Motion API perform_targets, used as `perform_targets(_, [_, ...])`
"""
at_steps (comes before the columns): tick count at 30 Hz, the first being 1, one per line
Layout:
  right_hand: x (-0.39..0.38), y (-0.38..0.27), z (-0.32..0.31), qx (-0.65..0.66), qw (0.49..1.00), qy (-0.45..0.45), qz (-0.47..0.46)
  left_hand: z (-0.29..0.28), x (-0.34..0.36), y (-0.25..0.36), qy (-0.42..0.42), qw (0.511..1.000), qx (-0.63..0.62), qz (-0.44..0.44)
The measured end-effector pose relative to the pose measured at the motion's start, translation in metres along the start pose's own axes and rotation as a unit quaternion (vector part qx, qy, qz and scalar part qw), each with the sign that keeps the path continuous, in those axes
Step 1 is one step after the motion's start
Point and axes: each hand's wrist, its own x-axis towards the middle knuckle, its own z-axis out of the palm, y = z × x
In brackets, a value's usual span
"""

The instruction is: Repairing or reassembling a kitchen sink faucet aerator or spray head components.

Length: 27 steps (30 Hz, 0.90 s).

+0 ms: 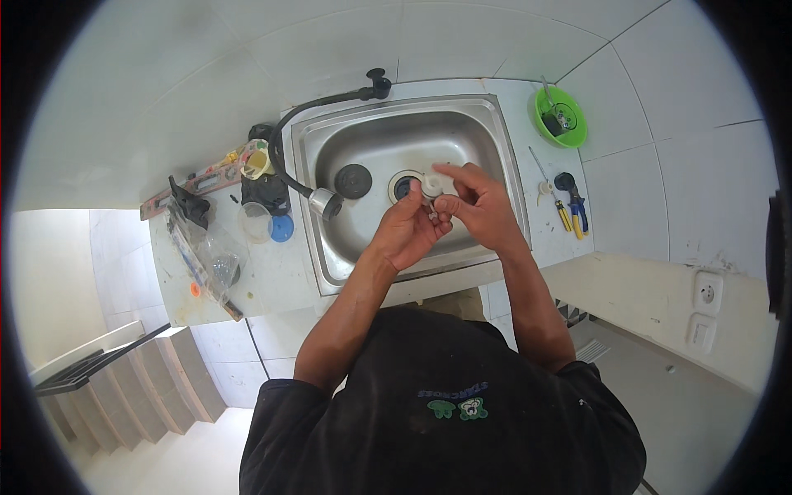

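Note:
Over the sink (363, 231), both of my hands meet around a small white round piece (432, 185), which looks like a roll of tape or a plastic fitting. My left hand (403, 227) is closed on it with thumb and fingertips. From the other side my right hand (485, 208) grips it between thumb and fingers, the index finger reaching across its top. Something small and pale shows below it at my left fingertips, too small to name. Just behind the left thumb lies the drain opening (403, 186). A black round drain strainer (353, 181) rests in the basin to the left.
A black flexible faucet hose (285, 136) arches over the left rim, its metal spray head (325, 203) above the basin. Pliers (578, 216), a yellow-handled screwdriver (564, 216) and a green bowl (577, 132) sit right. Leftward are a blue lid (282, 228) and a spirit level (210, 180).

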Motion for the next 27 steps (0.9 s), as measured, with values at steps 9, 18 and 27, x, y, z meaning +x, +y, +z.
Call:
perform_targets(9, [-0.026, -0.034, 0.014, -0.21, 0.962, 0.107, -0.141, 0.048, -0.013, 0.002, 0.012, 0.992, -0.003, 0.123])
perform_targets(18, [-0.029, -0.041, 0.019, -0.232, 0.954, 0.095, -0.166, 0.062, -0.025, -0.007, -0.062, 0.984, 0.037, 0.162])
perform_targets(27, [-0.039, -0.052, 0.023, -0.227, 0.958, 0.083, -0.156, 0.054, -0.032, -0.011, -0.132, 0.974, 0.036, 0.18])
